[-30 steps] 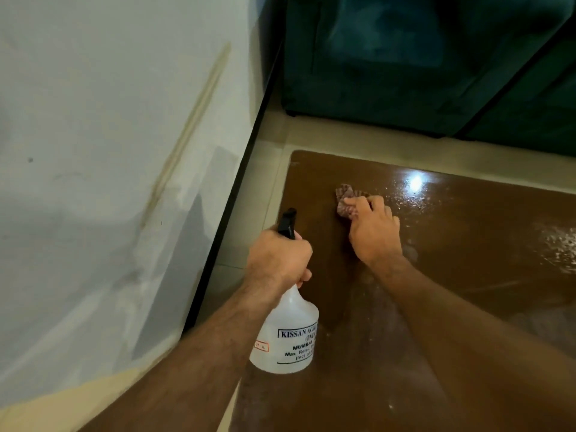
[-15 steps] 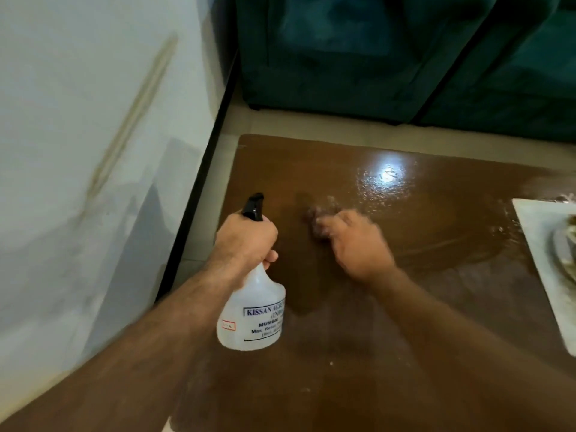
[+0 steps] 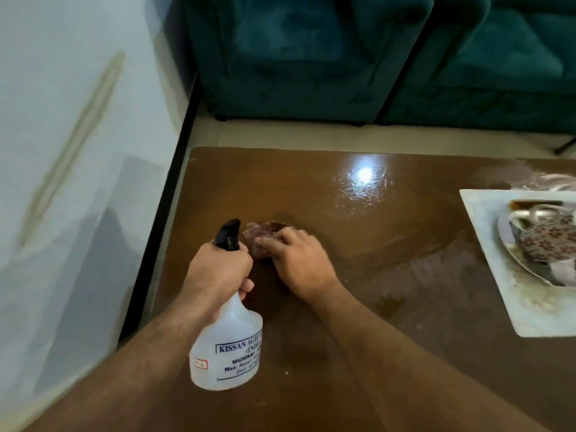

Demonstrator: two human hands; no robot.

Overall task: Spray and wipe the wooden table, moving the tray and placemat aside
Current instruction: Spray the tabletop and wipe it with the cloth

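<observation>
The glossy brown wooden table [image 3: 389, 232] shows wet streaks and a bright light reflection. My left hand [image 3: 218, 272] grips the neck of a white spray bottle [image 3: 229, 347] with a black nozzle, held above the table's left part. My right hand [image 3: 299, 263] presses a small brownish cloth [image 3: 261, 233] flat on the table just right of the nozzle. At the right edge lies a white placemat [image 3: 486, 244] bearing a metal tray [image 3: 511, 241] with a patterned item on it.
A white wall [image 3: 78, 182] with a black skirting strip runs along the left, close to the table's left edge. Teal sofas [image 3: 343, 57] stand beyond the far edge, across a strip of pale floor.
My right hand with the cloth has slid toward me and leftward, closer to the bottle. The view has swung right, bringing the placemat and tray into sight.
</observation>
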